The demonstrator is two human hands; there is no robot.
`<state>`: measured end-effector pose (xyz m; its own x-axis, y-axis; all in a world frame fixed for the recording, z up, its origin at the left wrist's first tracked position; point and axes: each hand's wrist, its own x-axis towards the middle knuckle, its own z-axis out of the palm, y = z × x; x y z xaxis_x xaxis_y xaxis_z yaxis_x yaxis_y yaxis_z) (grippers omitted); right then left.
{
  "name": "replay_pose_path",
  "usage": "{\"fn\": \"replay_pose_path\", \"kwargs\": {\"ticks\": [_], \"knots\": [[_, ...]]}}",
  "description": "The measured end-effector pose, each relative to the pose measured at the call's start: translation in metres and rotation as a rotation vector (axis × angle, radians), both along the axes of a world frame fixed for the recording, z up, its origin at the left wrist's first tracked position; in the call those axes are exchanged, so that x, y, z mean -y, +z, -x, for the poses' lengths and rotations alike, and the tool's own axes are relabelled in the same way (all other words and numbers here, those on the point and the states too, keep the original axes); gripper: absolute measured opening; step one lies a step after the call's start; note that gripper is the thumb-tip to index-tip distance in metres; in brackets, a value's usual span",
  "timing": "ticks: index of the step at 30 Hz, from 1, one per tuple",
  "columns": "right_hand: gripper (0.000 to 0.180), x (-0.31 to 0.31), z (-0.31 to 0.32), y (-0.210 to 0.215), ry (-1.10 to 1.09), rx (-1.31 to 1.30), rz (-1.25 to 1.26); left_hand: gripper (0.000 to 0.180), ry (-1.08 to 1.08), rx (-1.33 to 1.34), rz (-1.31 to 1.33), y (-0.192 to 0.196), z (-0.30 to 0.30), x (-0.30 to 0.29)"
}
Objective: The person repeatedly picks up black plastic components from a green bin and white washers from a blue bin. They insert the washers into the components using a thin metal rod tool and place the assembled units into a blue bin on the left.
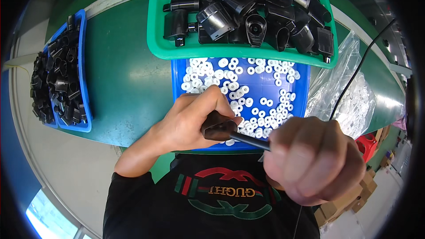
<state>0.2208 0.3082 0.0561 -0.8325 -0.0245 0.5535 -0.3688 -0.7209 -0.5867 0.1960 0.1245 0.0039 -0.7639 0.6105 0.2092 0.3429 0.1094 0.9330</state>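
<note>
Gripping black housing [219,128] — left hand [195,117]; rod [250,140] — right hand [312,161].

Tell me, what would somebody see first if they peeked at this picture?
Probably the two hands in the middle: the left hand holds a black plastic part, and the right hand pokes a thin black tool into it. Just behind them a blue tray is sprinkled with little white rings, and above it a green tray is heaped with shiny black parts.

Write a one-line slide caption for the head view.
Left hand holds a black plastic part; right hand grips a dark rod over white rings.
</note>
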Motion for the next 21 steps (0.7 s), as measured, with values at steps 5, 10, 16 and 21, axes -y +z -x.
{"fn": "replay_pose_path", "kwargs": {"ticks": [5,10,16,21], "knots": [[0.027,0.007,0.002,-0.01,-0.007,-0.004,-0.141,0.037,-0.052,0.029,0.004,-0.007,-0.001,0.003],[0.027,0.009,0.006,-0.012,0.037,0.004,-0.243,0.04,-0.042,0.021,0.016,-0.005,-0.002,0.002],[0.021,0.02,0.001,-0.014,-0.046,0.053,-0.213,0.042,-0.065,0.001,0.001,-0.008,-0.002,0.004],[0.017,0.026,0.0,-0.022,-0.081,0.07,-0.187,0.041,-0.047,0.032,0.042,-0.008,-0.003,0.005]]}}
